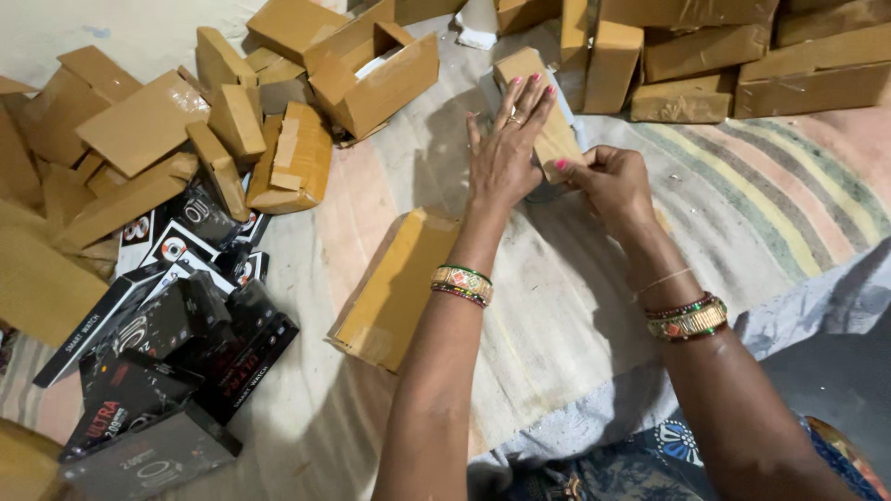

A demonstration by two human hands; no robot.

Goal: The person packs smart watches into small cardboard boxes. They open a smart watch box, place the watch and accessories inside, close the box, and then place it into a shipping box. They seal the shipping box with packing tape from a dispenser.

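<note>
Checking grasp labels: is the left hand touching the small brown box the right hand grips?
Touching. The head view shows the left hand lying flat on the small brown box, fingers spread over its top, with the right hand gripping its near end.

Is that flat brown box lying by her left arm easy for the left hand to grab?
Probably yes: the flat brown box lies uncovered beside the forearm, but the left hand is now pressed on a small box.
</note>
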